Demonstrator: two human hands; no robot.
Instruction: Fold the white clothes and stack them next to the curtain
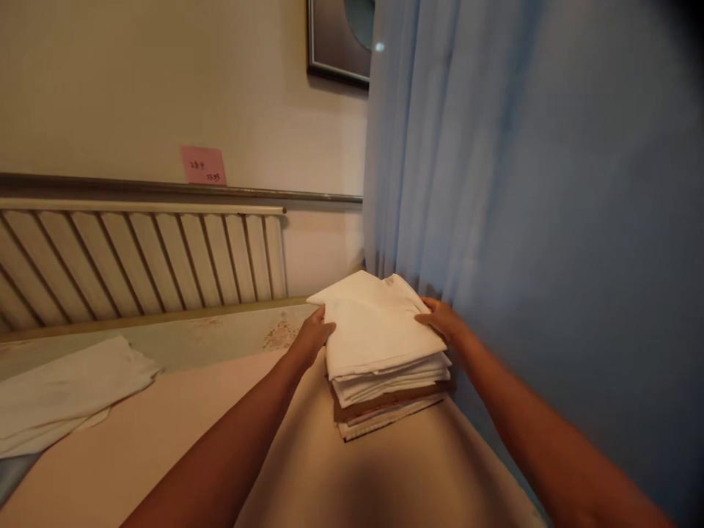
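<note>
A white folded cloth (379,319) lies on top of a stack of folded cloths (393,403), which rests on the cream-coloured table cover (308,455). The lower layers are white, brown and pale, one with a dark edge. My left hand (316,334) grips the left edge of the top cloth, thumb on its upper face. On the opposite side, my right hand (443,319) holds the right edge, its thumb over the top. The fingers under the cloth are partly hidden.
More white cloth (71,392) is spread at the left. Behind stand a pale radiator (143,257) and a rail with a pink note (203,166). A blue curtain (528,183) hangs close along the right side. A framed picture (341,44) is on the wall.
</note>
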